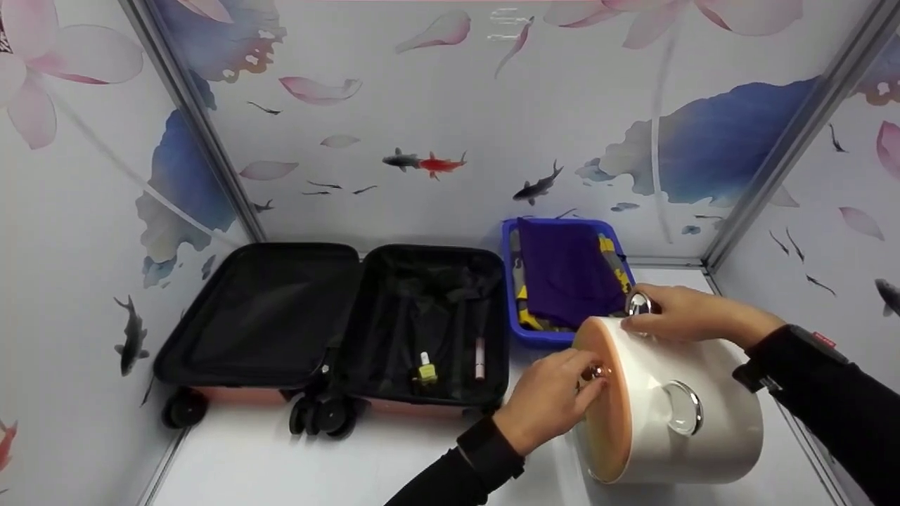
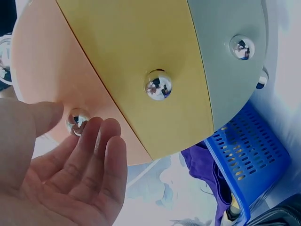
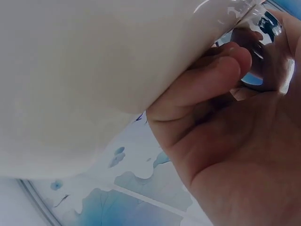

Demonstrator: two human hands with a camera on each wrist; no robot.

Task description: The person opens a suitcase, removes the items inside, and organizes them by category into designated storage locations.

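Observation:
On the right of the head view lies a white, round-bodied storage box [image 1: 692,393], tilted so its flat front faces left. That front has peach, yellow [image 2: 136,52] and green [image 2: 228,84] panels, each with a round chrome knob. My left hand [image 1: 552,393] is at the peach panel [image 2: 47,66], its thumb and fingertips around that panel's knob [image 2: 76,121]. With my right hand [image 1: 682,313] I grip a chrome handle [image 3: 263,52] on the box's upper side. A second chrome handle [image 1: 688,407] shows on the box's curved side.
Left of the box lies an open black-lined suitcase [image 1: 260,316]; a small yellow-green bottle [image 1: 427,369] and a pink tube [image 1: 479,358] are in its right half. Behind the box stands a blue basket [image 1: 517,309] with purple cloth [image 1: 569,274]. Printed panels enclose the white table [image 1: 281,464].

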